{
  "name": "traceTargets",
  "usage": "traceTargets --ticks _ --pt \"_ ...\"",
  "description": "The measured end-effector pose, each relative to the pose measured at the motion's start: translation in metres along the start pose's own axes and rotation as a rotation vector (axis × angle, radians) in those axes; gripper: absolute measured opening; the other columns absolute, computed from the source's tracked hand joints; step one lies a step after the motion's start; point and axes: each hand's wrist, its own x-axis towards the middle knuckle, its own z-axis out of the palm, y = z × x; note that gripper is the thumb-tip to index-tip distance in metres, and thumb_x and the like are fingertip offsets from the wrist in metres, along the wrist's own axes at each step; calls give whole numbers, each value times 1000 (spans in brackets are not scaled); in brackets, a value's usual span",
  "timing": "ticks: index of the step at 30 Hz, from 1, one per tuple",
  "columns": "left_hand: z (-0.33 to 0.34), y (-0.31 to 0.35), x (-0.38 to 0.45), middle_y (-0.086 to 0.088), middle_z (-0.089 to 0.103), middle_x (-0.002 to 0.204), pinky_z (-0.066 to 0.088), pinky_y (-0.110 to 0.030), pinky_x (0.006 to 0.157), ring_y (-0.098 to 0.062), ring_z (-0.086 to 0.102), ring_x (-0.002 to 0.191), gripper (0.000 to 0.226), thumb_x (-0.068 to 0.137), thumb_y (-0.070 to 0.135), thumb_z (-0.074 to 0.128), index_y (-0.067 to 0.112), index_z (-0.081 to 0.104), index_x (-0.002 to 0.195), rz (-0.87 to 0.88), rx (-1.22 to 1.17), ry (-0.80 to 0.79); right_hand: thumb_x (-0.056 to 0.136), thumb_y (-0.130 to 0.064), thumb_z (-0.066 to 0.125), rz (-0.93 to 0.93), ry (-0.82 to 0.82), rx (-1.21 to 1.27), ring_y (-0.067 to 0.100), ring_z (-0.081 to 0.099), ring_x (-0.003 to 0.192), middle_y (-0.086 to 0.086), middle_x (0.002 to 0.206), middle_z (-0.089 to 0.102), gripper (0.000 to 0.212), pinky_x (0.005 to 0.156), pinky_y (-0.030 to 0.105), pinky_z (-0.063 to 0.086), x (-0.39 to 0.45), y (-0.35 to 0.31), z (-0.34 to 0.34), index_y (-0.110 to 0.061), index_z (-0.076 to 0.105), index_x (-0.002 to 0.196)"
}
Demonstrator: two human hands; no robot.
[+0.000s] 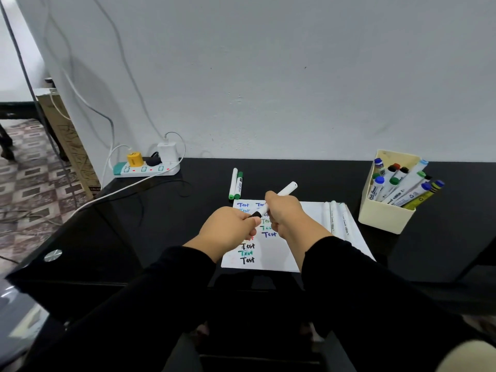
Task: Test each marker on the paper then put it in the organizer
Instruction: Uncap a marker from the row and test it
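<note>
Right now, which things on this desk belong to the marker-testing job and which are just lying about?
Part of the job:
- marker held in right hand
- black cap pinched by left hand
- paper
- organizer
- two green markers
- white markers on the paper

Just lying about:
- power strip
- chargers
- cardboard box

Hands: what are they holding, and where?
A white marker: right hand grips its barrel, left hand pinches its black cap.
</note>
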Motion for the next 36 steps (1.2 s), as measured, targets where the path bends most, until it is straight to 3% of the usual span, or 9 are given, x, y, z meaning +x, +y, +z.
traceTargets --ticks 2,7,9,14,17,21,23,26,36 --pt "1 -1 -1 -1 69 78 47 -28 69 -14 60 69 29 93 32 53 11 70 83 43 167 73 88 -17 44 18 17 9 14 30 46 3 58 38 14 43 23 26 0 -2 7 -8 45 77" --pt "-19 -8 -8 1 67 74 52 -18 68 -7 66 68 21 92 27 58 9 68 87 -130 -369 -178 90 -21 47 21 25 133 8 27 28 1 48 35 21 37 15 24 18 2 -8 -14 39 72" --pt "-30 -19 -8 2 68 77 53 -18 68 -6 68 69 19 92 27 58 11 68 88 -175 -393 -171 90 -21 47 44 84 165 6 25 22 -3 36 35 23 39 15 27 25 3 -30 -15 38 70" --pt "-26 -35 3 5 66 82 44 -17 66 -6 57 72 10 91 26 60 25 63 81 -113 -165 18 91 -22 50 30 64 120 10 25 39 -1 50 36 27 42 21 26 25 13 -37 -13 43 66" --pt "-12 -37 9 12 61 82 40 -23 65 -6 53 75 18 91 30 58 23 67 105 -39 28 78 93 -32 56 -38 28 147 10 33 47 0 56 47 27 43 20 29 23 21 -34 -13 57 73" --pt "7 -49 16 4 65 109 38 -22 74 -9 53 88 28 93 31 54 20 64 117 17 127 173 88 -28 67 -214 -17 65 11 44 58 2 67 58 15 52 21 36 15 31 -38 -14 63 82" --pt "14 -60 23 0 60 123 39 -26 85 -14 53 106 30 94 33 52 20 63 118 37 183 202 84 -24 70 -260 28 -28 12 45 59 2 66 55 18 54 22 36 10 37 -39 -16 56 75" --pt "22 -74 32 -3 38 148 22 -38 112 -22 26 140 38 95 40 48 26 54 130 2 317 189 86 -25 64 -305 103 -145 12 40 53 2 59 47 35 52 24 32 8 47 -37 -17 38 64" --pt "30 -86 40 0 28 153 7 -40 116 -19 16 144 40 96 44 42 33 50 133 16 382 193 84 -14 57 -387 113 -226 16 35 59 6 63 36 37 57 30 29 16 68 -27 -17 29 61"
